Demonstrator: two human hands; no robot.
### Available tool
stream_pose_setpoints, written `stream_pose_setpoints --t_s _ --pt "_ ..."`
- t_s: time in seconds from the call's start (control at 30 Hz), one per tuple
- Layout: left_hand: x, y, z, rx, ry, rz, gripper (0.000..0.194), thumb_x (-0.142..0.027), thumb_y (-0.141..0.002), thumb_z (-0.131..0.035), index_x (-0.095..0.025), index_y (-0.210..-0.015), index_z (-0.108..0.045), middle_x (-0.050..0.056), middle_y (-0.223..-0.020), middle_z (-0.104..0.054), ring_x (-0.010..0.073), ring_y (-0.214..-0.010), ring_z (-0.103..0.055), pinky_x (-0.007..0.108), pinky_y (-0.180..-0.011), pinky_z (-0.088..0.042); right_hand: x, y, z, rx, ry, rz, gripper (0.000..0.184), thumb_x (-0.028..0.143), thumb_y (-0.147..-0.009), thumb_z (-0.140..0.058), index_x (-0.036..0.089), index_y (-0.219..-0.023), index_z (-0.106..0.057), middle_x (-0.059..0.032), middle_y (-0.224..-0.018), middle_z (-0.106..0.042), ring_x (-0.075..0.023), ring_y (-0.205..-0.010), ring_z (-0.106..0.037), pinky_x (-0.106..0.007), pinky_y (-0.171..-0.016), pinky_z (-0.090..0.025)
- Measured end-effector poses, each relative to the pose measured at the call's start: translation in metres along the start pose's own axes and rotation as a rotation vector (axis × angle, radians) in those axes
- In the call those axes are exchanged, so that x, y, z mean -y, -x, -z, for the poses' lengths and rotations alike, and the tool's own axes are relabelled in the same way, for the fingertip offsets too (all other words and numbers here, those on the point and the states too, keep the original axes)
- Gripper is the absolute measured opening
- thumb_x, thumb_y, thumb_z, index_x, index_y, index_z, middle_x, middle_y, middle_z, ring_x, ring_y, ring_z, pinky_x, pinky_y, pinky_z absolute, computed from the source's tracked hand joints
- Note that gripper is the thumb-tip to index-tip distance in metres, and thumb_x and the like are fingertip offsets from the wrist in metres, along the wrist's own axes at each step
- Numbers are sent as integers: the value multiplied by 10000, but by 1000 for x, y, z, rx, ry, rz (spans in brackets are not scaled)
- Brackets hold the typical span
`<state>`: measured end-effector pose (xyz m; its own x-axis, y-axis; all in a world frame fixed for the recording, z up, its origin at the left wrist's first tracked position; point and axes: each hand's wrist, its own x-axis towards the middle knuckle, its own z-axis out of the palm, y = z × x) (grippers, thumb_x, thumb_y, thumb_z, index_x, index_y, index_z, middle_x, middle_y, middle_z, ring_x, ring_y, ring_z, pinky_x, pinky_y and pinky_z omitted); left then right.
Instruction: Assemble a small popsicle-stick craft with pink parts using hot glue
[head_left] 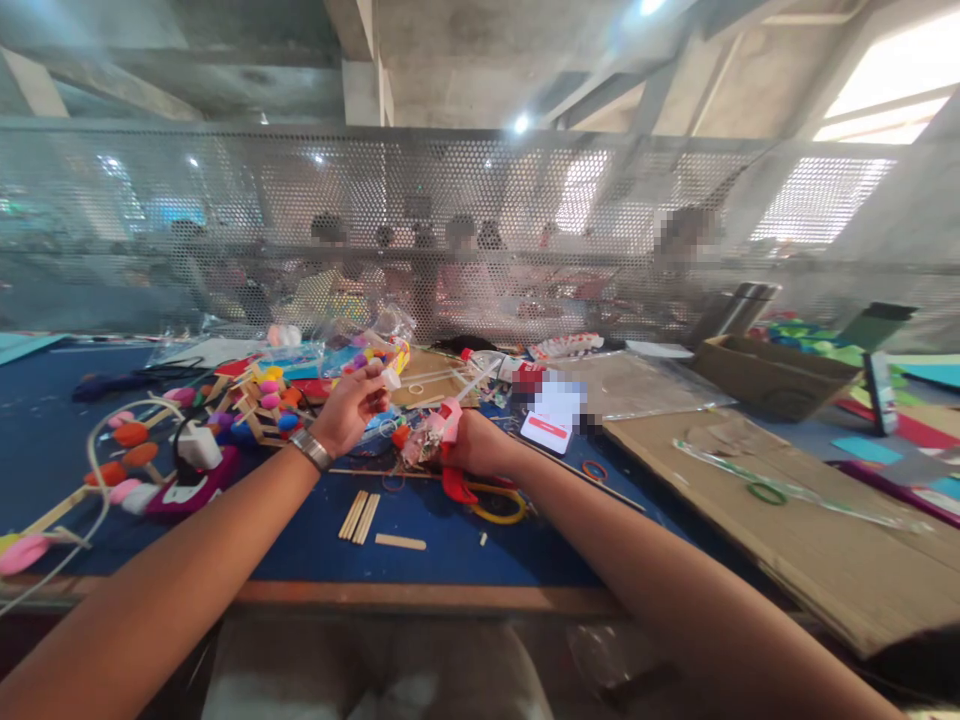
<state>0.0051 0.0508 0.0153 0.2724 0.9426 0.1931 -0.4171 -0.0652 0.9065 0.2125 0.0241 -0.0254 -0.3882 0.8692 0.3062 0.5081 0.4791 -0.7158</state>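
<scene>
My left hand [354, 408], with a watch [311, 449] at the wrist, is raised over the table with its fingers curled. Between thumb and fingertips it pinches a small white piece [391, 379]. To its right, my right hand [480, 442] is closed round a pink and red tool [448, 420] that looks like a glue gun. My fingers hide part of that tool. A pale stick [480, 377] slants up just behind it. Below the hands lie several wooden craft sticks [360, 517], with one more stick [400, 542] apart from them. A yellow loop [501, 506] rests under my right wrist.
Left are colourful pom-poms [131, 434] on sticks and a purple power strip [191, 495] with a white plug [199, 448]. A lit phone [549, 428] and a red-labelled bottle [525, 372] lie behind my right hand. Cardboard [750, 510], a box [772, 375] and a perforated screen [487, 190] surround the work.
</scene>
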Motion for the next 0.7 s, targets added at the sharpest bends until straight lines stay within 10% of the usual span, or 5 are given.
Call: stream_pose_setpoints --t_s 0.37,0.7 --pt "2 3 -2 54 26 43 251 -202 -669 -753 -146 -874 -620 -6 -737 -627 84 -584 -575 207 -564 -486 15 -1 10 -191 -628 -73 299 368 -584 -731 203 -805 -617 -31 -842 -691 -172 -698 -617 -313 -634 -516" --pt "11 6 -3 224 41 126 322 -239 -653 -811 -131 -892 -624 42 -835 -691 172 -745 -686 301 -738 -546 12 -2 5 -188 -754 -119 379 360 -541 -833 192 -791 -603 46 -643 -596 -103 -546 -538 -275 -571 -474"
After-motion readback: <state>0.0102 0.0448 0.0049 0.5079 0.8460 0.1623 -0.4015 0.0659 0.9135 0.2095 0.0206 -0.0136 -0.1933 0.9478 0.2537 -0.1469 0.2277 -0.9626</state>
